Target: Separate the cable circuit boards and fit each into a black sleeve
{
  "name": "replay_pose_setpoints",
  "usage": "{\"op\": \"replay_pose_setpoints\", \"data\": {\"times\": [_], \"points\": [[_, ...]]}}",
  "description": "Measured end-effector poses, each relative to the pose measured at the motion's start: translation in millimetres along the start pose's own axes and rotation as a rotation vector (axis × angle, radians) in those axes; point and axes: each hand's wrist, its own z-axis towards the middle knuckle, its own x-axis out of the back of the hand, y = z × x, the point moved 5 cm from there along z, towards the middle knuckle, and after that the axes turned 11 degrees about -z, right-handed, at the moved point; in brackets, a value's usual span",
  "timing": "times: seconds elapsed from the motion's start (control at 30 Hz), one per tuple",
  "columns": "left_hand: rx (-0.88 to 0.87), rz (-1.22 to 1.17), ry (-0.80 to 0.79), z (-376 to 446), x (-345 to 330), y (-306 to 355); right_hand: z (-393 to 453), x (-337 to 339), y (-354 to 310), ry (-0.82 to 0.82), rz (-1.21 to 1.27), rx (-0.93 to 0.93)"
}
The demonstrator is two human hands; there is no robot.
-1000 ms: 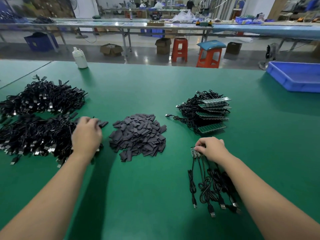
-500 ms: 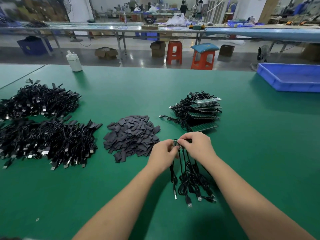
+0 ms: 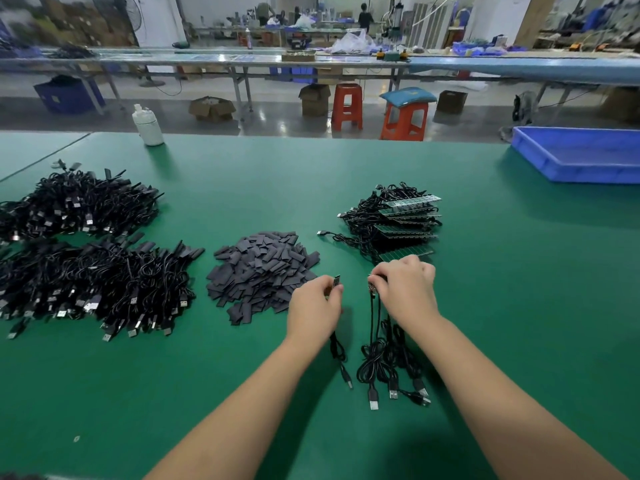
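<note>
Left hand (image 3: 317,308) pinching single circuit board (image 3: 336,282), upright, long axis vertical, cable (image 3: 337,351) trailing toward camera. Right hand (image 3: 407,287) curled round remaining board strip (image 3: 372,288), cables (image 3: 388,362) hanging back, USB plugs nearest camera. Black sleeve pile (image 3: 263,271) just left; stacked board panels (image 3: 398,223) directly behind; finished cable heaps (image 3: 86,258) far left.

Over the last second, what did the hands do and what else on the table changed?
The left hand left the cable heap, crossed right to meet the right hand at the board strip, then pulled back left pinching one separated board, its cable trailing. The right hand kept its grip on the strip. The sleeves, both heaps and the board stack lie as before.
</note>
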Motion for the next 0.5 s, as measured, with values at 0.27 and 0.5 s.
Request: {"op": "replay_pose_setpoints", "data": {"times": [0.27, 0.5], "points": [[-0.022, -0.062, -0.199, 5, 31, 0, 4, -49, 22, -0.259, 0.022, -0.025], [0.035, -0.356, -0.137, 12, 39, 3, -39, -49, -53, -0.641, 1.071, -0.173]]}}
